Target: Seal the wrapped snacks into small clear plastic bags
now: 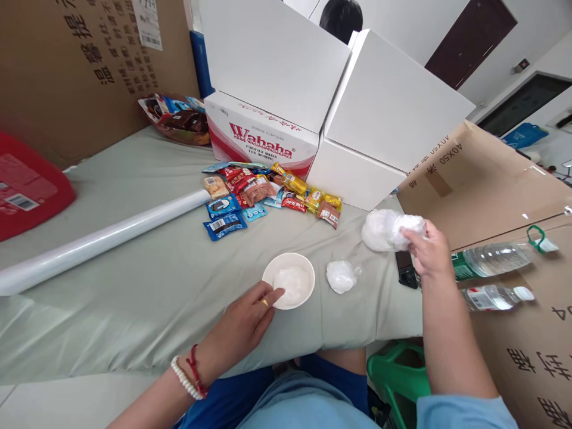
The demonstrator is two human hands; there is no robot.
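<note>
My left hand (250, 316) is closed on the near left rim of a white bowl (309, 269), with a fingertip over the edge. The bowl stands on the cloth and has something white in it. At the right, my right hand (431, 247) pinches the gathered end of a clear plastic bag (378, 229) filled with something white. I cannot tell what the filling is. Between the bowl and that bag lies a smaller clear bag (342, 276), also with white contents, touched by neither hand.
Several snack packets (257, 190) lie in front of a Wahaha water carton (263, 140). A long plastic film roll (111, 238) and a red jug (31, 185) are at left. A dark device (406, 271) and water bottles (500, 259) are at right; a green stool (397, 369) stands below.
</note>
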